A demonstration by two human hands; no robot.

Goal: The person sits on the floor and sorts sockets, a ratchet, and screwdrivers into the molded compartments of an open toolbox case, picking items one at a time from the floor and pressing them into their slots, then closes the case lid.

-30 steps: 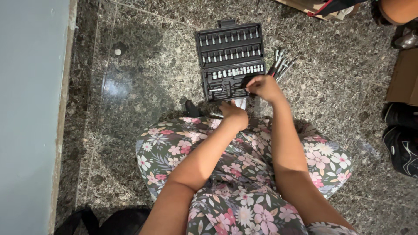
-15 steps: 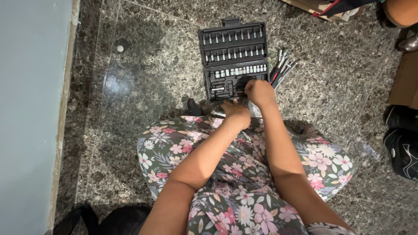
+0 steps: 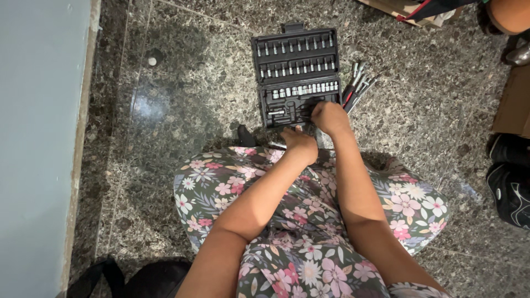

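An open black socket set case (image 3: pixel 295 55) lies on the speckled stone floor in front of my knees, with rows of bits and sockets in its slots. My right hand (image 3: pixel 330 117) is over the case's lower right corner, its fingers closed on a black tool handle (image 3: pixel 308 108) that sits in the tray. My left hand (image 3: pixel 301 143) rests at the case's near edge with its fingers curled toward it. Whether it grips anything is hidden. A white scrap shows between the two hands.
A loose bundle of metal tools (image 3: pixel 358 85) lies right of the case. A small black object (image 3: pixel 243 135) sits left of my left hand. A cardboard box (image 3: pixel 510 102) and black bags (image 3: pixel 508 182) stand at the right, a grey wall (image 3: pixel 38 138) at the left.
My right hand has come down and left from above the case's right edge to its lower right tray, carrying the black handle with it. The left hand has barely moved.
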